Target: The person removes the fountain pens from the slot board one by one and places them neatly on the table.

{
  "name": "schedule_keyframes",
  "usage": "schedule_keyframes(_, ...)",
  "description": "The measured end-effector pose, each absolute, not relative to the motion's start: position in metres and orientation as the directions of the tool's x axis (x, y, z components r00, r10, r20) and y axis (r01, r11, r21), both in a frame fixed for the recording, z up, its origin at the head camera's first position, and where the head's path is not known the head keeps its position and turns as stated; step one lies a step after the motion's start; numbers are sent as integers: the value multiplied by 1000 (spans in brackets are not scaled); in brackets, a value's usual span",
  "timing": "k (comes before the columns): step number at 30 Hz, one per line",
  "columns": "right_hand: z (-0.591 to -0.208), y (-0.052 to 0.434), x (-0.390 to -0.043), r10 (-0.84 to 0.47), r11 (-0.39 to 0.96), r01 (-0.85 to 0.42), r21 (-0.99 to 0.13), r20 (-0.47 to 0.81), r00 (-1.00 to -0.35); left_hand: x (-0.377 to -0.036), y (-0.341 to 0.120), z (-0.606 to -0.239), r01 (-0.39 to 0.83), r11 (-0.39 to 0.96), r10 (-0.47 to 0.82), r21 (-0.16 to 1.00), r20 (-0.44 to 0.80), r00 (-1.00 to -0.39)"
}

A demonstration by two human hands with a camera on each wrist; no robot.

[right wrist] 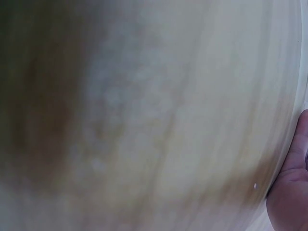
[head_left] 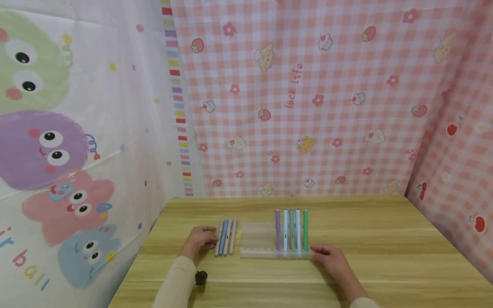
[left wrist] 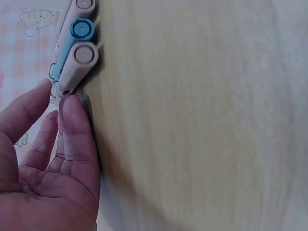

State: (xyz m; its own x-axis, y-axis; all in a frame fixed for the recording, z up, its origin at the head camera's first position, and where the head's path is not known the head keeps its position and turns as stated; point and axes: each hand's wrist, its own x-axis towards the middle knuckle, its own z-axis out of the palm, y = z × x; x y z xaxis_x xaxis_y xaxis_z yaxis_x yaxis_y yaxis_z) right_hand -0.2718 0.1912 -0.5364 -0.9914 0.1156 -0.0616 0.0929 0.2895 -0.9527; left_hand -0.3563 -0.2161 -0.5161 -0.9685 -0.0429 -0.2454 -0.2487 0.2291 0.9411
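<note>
On the wooden table, a row of capped pens (head_left: 225, 239), pale pink with one blue, lies left of a clear pen rack (head_left: 256, 254). My left hand (head_left: 199, 241) is at the outer left pen; in the left wrist view, its fingertips reach the side of a pale pink pen (left wrist: 77, 65), fingers loosely bent. Purple, light blue, grey-green and green pens (head_left: 292, 231) stand side by side in the rack's right half; its left half holds none. My right hand (head_left: 331, 260) pinches the rack's right end between thumb and fingers. The right wrist view catches only that hand's edge (right wrist: 288, 197).
A small black object (head_left: 201, 278) is beside the left sleeve (head_left: 175, 282). The wooden tabletop (head_left: 385, 248) extends to both sides and in front of the rack. A pink checked cloth (head_left: 308, 128) hangs behind the table, and a cartoon-printed cloth (head_left: 127, 128) hangs at the left.
</note>
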Motion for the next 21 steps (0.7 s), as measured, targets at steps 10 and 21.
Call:
schedule_keyframes(10,-539,192,-273,112,290,96,-952,-66,-992,-357,-219,-516,-225,230,-15,947,-228,-974)
schedule_keyframes(21,-538,193,-274,110,306,84,-948,-53,-992,-358,-218,-507,-203,212,-27,956,-202,-979)
